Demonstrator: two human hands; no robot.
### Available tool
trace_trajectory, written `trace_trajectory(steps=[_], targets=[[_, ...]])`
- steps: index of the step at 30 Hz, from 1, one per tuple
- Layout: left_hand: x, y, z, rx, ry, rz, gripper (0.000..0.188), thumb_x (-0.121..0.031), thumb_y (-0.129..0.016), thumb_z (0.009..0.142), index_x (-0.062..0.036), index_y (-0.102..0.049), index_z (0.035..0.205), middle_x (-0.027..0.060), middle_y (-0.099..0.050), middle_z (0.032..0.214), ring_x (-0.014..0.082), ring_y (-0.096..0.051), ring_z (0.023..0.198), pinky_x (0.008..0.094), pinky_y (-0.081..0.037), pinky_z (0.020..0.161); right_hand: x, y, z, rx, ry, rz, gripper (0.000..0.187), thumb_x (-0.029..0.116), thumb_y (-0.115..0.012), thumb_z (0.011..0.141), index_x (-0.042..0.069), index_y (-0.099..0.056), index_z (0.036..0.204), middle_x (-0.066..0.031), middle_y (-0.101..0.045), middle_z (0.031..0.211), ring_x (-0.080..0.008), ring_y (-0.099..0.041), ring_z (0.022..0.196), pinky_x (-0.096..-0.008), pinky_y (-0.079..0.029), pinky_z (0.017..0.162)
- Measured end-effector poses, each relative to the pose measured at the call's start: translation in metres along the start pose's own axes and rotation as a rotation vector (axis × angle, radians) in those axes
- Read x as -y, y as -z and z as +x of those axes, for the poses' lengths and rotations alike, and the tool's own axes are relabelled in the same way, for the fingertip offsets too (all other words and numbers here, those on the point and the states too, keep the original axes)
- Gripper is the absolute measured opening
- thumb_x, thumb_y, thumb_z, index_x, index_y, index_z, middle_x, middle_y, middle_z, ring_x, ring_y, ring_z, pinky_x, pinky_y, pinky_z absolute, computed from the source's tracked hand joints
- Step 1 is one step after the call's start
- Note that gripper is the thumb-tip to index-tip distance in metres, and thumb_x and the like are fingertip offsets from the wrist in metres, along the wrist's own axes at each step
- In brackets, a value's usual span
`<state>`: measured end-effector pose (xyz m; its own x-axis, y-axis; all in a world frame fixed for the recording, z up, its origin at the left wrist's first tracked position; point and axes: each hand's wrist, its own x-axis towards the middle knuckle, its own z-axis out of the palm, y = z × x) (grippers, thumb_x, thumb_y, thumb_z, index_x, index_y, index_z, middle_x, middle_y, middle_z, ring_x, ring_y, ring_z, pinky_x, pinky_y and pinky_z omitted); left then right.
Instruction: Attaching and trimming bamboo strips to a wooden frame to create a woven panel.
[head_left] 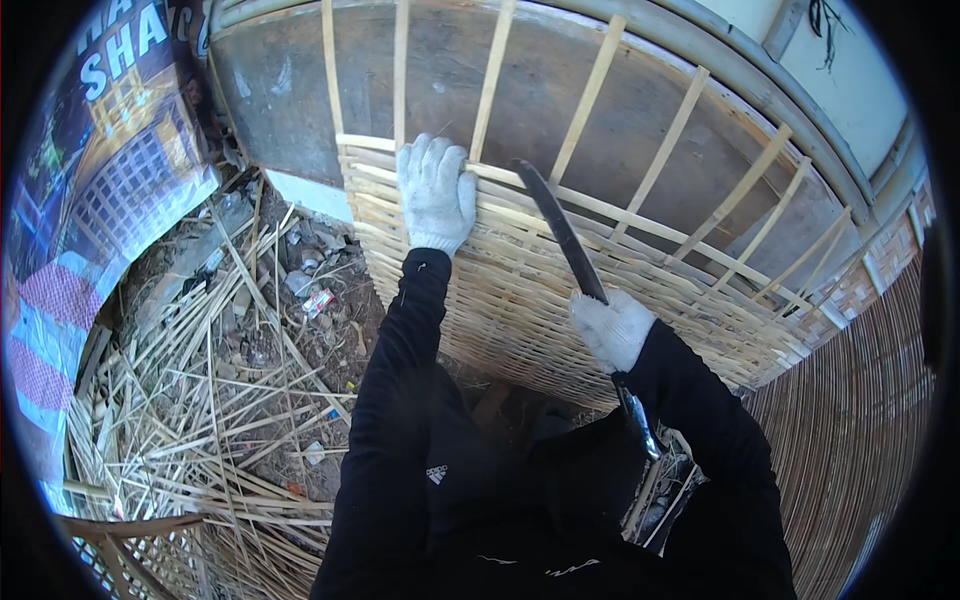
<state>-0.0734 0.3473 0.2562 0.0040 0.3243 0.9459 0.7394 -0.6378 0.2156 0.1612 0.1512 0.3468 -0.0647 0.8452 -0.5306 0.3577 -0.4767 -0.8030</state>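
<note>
A woven bamboo panel [540,290] stands in front of me, its upright slats [492,75] rising bare above the woven part. My left hand [436,195], in a white knit glove, lies against the panel's top left edge. Its fingers point upward and rest over the uppermost cross strip [590,205]. My right hand [612,328], also gloved in white, is wrapped around the handle of a machete [560,228]. The dark curved blade slants up and left, its tip near the top strip; the handle is mostly hidden by the glove.
Behind the slats is a brown board [280,100] below curved poles. Cut bamboo strips [200,400] and litter cover the ground at left, beside a printed banner [120,150]. A fine-slatted brown surface [850,420] curves along the right. A shiny object [640,425] shows below my right wrist.
</note>
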Motion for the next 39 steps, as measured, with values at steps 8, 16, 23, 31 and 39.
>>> trace_trajectory(steps=[8, 16, 23, 31, 39], targets=[[0.001, -0.014, -0.003, -0.058, -0.053, 0.063, 0.02, -0.016, -0.064, 0.089, -0.005, -0.061, 0.105, 0.0164, -0.061, 0.113, 0.0431, -0.054, 0.122, 0.0594, -0.038, 0.107, -0.012, 0.024, -0.045, -0.282, 0.509, 0.366, 0.031, 0.038, -0.053, 0.114, 0.011, -0.055, 0.1, 0.0077, -0.045, 0.068, -0.0022, -0.041, 0.051, -0.0233, -0.035, 0.045], [-0.002, -0.013, -0.002, -0.113, -0.092, 0.103, 0.02, -0.015, -0.067, 0.084, -0.0051, -0.059, 0.1, 0.0164, -0.059, 0.106, 0.0424, -0.054, 0.114, 0.0583, -0.039, 0.102, 0.01, 0.055, -0.053, -0.036, 0.107, 0.399, 0.029, 0.034, -0.057, 0.11, 0.014, -0.054, 0.09, 0.0066, -0.042, 0.062, -0.0066, -0.037, 0.044, -0.0257, -0.033, 0.041], [0.0, -0.014, -0.005, -0.069, -0.085, 0.076, 0.021, -0.013, -0.068, 0.083, -0.0044, -0.059, 0.1, 0.0179, -0.06, 0.108, 0.0444, -0.054, 0.116, 0.0581, -0.038, 0.105, 0.015, 0.067, -0.033, -0.046, 0.006, 0.141, 0.028, 0.035, -0.06, 0.109, 0.012, -0.056, 0.093, 0.0046, -0.046, 0.063, -0.0091, -0.041, 0.043, -0.0296, -0.036, 0.039], [0.002, -0.016, -0.01, -0.044, -0.049, 0.068, 0.023, -0.014, -0.068, 0.085, -0.0043, -0.06, 0.105, 0.0196, -0.062, 0.118, 0.0469, -0.052, 0.126, 0.0633, -0.034, 0.115, 0.019, 0.073, -0.03, 0.139, -0.01, 0.206, 0.025, 0.034, -0.06, 0.109, 0.012, -0.056, 0.1, 0.0052, -0.048, 0.067, -0.0083, -0.047, 0.047, -0.0274, -0.038, 0.038], [0.001, -0.013, -0.014, -0.002, -0.02, 0.094, 0.029, -0.017, -0.07, 0.086, -0.0033, -0.061, 0.11, 0.021, -0.061, 0.12, 0.0492, -0.05, 0.13, 0.0654, -0.032, 0.119, -0.004, 0.063, -0.023, 0.027, -0.066, 0.035, 0.032, 0.039, -0.056, 0.11, 0.008, -0.058, 0.102, 0.0033, -0.05, 0.068, -0.0092, -0.044, 0.046, -0.0295, -0.036, 0.04]])
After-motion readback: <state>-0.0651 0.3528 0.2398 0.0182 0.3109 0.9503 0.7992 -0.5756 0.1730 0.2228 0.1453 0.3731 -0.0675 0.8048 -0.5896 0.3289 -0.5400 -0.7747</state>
